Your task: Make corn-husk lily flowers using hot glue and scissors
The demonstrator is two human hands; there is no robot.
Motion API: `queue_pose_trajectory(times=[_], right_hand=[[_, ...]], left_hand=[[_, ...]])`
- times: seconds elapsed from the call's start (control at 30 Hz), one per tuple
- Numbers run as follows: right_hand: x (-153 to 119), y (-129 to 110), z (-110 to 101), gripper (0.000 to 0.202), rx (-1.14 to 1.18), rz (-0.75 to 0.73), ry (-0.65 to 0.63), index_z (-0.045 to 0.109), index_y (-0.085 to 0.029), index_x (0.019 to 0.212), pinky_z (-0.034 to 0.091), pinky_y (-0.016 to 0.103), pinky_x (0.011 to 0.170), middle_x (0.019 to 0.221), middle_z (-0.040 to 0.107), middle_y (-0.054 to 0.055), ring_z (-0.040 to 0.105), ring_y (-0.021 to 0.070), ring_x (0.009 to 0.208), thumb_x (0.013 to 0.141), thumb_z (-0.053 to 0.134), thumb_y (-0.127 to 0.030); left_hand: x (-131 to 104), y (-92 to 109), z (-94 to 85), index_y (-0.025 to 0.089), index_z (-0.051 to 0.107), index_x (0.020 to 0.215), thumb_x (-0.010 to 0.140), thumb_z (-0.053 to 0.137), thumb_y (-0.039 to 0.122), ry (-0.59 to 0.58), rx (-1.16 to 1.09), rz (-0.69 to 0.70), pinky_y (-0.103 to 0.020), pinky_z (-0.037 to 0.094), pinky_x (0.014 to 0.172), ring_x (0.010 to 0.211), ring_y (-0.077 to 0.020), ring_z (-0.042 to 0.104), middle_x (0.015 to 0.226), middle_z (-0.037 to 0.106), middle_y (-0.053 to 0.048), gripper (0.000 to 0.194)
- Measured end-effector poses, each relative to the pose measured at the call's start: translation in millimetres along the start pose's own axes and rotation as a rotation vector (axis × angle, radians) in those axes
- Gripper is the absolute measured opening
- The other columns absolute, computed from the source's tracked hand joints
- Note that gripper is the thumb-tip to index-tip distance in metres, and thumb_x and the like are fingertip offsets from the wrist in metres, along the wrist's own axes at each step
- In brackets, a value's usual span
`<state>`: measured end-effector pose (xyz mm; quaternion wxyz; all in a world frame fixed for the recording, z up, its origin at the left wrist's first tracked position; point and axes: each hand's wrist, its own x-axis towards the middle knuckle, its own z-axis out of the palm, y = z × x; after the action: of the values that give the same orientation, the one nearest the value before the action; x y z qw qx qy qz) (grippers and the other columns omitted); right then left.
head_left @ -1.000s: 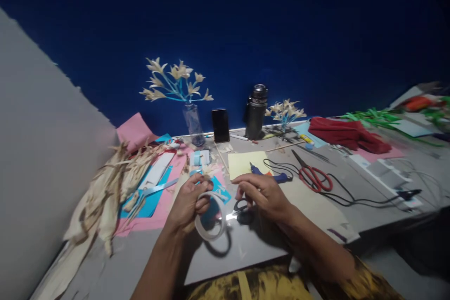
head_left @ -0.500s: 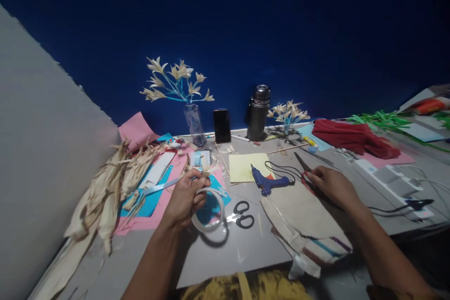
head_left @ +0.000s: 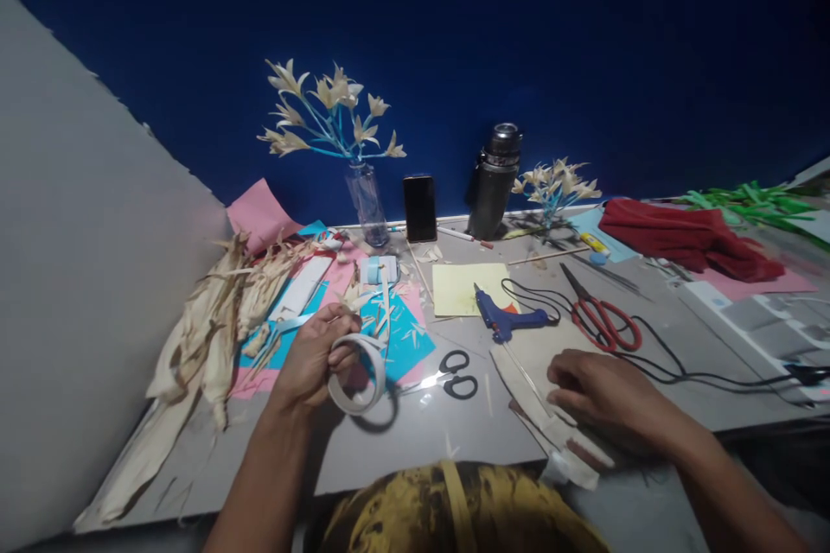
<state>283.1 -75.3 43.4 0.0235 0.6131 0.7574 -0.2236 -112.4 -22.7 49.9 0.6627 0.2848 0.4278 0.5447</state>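
My left hand point(head_left: 317, 352) is closed around the upper left rim of a roll of white tape point(head_left: 378, 389), held just above the table. To its right lie black-handled scissors point(head_left: 459, 387) on the grey table top. My right hand point(head_left: 593, 389), fingers loosely curled and apart, hovers over a folded beige cloth point(head_left: 528, 371) with nothing visible in it. Beyond that hand rest red-handled scissors point(head_left: 606, 324). A blue glue gun point(head_left: 509, 317) lies partly on a yellow paper pad point(head_left: 463, 283), its black cord running right.
Dried husks point(head_left: 217, 320) and coloured papers point(head_left: 415, 344) cover the left side. At the back stand a glass vase point(head_left: 367, 203) of husk flowers, a phone point(head_left: 420, 209), a flask point(head_left: 496, 181) and a smaller flower bunch point(head_left: 554, 190). A red cloth point(head_left: 687, 238) and a power strip point(head_left: 745, 320) are at right.
My right hand has let go of the red-handled scissors and drawn back toward me over the beige cloth. My left hand has moved slightly left with the tape roll. The view has shifted.
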Motion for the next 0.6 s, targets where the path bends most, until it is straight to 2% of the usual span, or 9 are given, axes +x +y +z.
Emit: queue_pose_trajectory(times=[0.07,0.13,0.2,0.27,0.37,0.43,0.5,0.6], right_hand=[[-6,3,3,0.006,0.003,-0.029,0.004,0.064,-0.023,0.083,0.035,0.029,0.062,0.083,0.070,0.003,0.062,0.0204,0.073,0.083,0.062,-0.029],[-11,2,5,0.009,0.025,-0.051,0.072,0.063,-0.023,0.085,0.039,0.029,0.066,0.086,0.069,0.004,0.063,0.0206,0.076,0.088,0.059,-0.030],[-10,-9,7,0.017,0.053,-0.103,0.167,0.062,-0.022,0.086,0.042,0.030,0.072,0.088,0.068,0.005,0.063,0.0208,0.080,0.095,0.051,-0.031],[-1,-31,11,0.022,0.057,-0.201,0.214,0.062,-0.021,0.086,0.044,0.031,0.074,0.088,0.067,0.007,0.062,0.0209,0.082,0.099,0.046,-0.029],[23,-71,22,0.017,-0.064,-0.384,0.178,0.063,-0.019,0.097,0.044,0.032,0.077,0.098,0.067,0.009,0.061,0.0235,0.092,0.098,0.046,-0.019],[39,-91,32,0.019,-0.200,-0.443,0.144,0.064,-0.019,0.095,0.042,0.032,0.073,0.097,0.067,0.009,0.061,0.0243,0.090,0.094,0.047,-0.011],[51,-101,40,0.019,-0.297,-0.422,0.124,0.065,-0.018,0.093,0.039,0.030,0.065,0.094,0.065,0.009,0.061,0.0230,0.083,0.090,0.049,-0.006],[61,-98,44,0.020,-0.346,-0.406,0.081,0.065,-0.017,0.091,0.034,0.030,0.060,0.091,0.064,0.009,0.062,0.0216,0.075,0.087,0.050,-0.005]], left_hand=[[0,2,-2.1,0.015,0.051,0.078,0.069,0.084,0.018,-0.001,0.001,0.012,-0.008,0.029,0.033,0.035,0.0036,0.034,0.068,0.059,0.004,0.034],[-2,4,-4.8,0.015,0.051,0.077,0.068,0.084,0.017,0.015,0.004,0.024,-0.008,0.030,0.033,0.035,0.0035,0.034,0.067,0.059,0.004,0.034],[-4,6,-6.6,0.014,0.052,0.077,0.067,0.084,0.016,0.036,0.002,0.023,-0.008,0.030,0.033,0.035,0.0036,0.034,0.067,0.059,0.005,0.034],[-7,6,-5.8,0.014,0.052,0.077,0.067,0.084,0.016,0.038,-0.010,0.007,-0.008,0.030,0.033,0.035,0.0037,0.033,0.066,0.058,0.006,0.035],[-10,1,0.6,0.015,0.050,0.078,0.069,0.084,0.018,0.003,-0.035,-0.009,-0.007,0.027,0.033,0.036,0.0040,0.032,0.066,0.057,0.006,0.035],[-11,-2,5.2,0.016,0.050,0.079,0.070,0.083,0.018,-0.026,-0.040,-0.019,-0.008,0.028,0.033,0.035,0.0036,0.031,0.066,0.056,0.007,0.034],[-12,-4,7.1,0.018,0.047,0.078,0.070,0.082,0.016,-0.059,-0.067,-0.038,-0.009,0.030,0.033,0.034,0.0027,0.031,0.063,0.052,0.008,0.035],[-13,-4,3.6,0.018,0.046,0.077,0.070,0.082,0.015,-0.107,-0.136,-0.054,-0.009,0.029,0.033,0.034,0.0027,0.030,0.063,0.050,0.009,0.037]])
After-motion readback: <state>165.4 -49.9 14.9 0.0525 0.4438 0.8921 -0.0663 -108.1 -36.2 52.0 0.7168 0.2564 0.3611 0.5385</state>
